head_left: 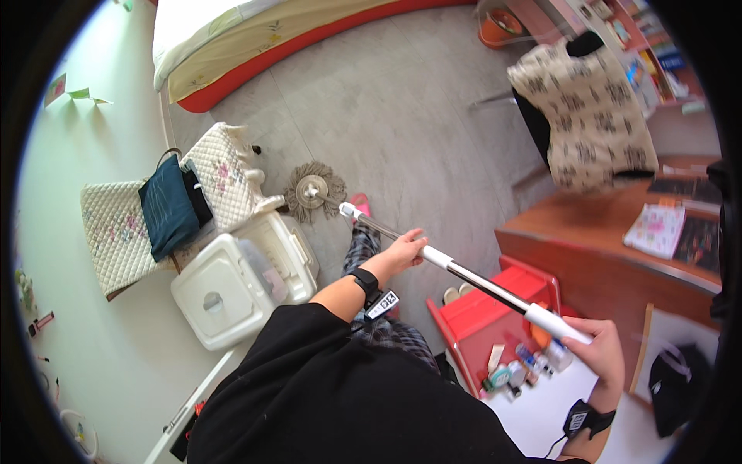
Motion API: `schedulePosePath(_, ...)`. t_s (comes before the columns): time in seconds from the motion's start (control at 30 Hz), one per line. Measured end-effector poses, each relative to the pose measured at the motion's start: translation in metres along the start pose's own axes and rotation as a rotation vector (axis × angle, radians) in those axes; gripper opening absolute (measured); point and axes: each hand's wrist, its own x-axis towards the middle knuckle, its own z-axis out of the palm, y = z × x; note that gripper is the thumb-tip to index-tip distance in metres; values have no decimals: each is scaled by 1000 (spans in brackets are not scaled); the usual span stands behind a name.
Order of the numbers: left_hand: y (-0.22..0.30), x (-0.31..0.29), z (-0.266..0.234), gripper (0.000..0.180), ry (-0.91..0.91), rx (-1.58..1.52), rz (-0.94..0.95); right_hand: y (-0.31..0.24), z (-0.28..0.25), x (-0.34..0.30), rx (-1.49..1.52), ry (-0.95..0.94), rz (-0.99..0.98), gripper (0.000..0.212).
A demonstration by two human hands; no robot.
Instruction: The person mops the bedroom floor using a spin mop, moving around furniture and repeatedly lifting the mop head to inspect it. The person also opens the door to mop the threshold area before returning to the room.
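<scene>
A mop [485, 284] with a silver pole and white grips slants across the view from lower right to upper left. Its round, grey-brown string head [330, 184] rests on the tiled floor, just past my foot in a pink slipper [360, 203]. My left hand [405, 251] is closed around the pole partway down, above a white joint. At the upper end, my right hand [600, 349] grips the white handle. Both wrists wear black straps with small devices.
Left of the mop head stand a quilt-covered chair [224, 166] with a dark teal bag [168, 209] and a white lidded bin [224, 294]. A bed [255, 58] lies ahead. To the right are a draped chair [591, 116], a wooden desk [580, 240] and a red cabinet [495, 309] with bottles.
</scene>
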Motion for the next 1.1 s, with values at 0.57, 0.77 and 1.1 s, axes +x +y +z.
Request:
schedulePosePath(0.57,214,121,-176,31,741,48,309,-254,-7,424,-272,-599,-216,36)
schedulePosePath(0.77,226,142,-225,44,1008,298,99,-256,125,544,-459,-716,-682,43)
schedulePosePath(1.1,430,192,-19,29,485,218,694,-393,-149,623,-820,-618,-626,40)
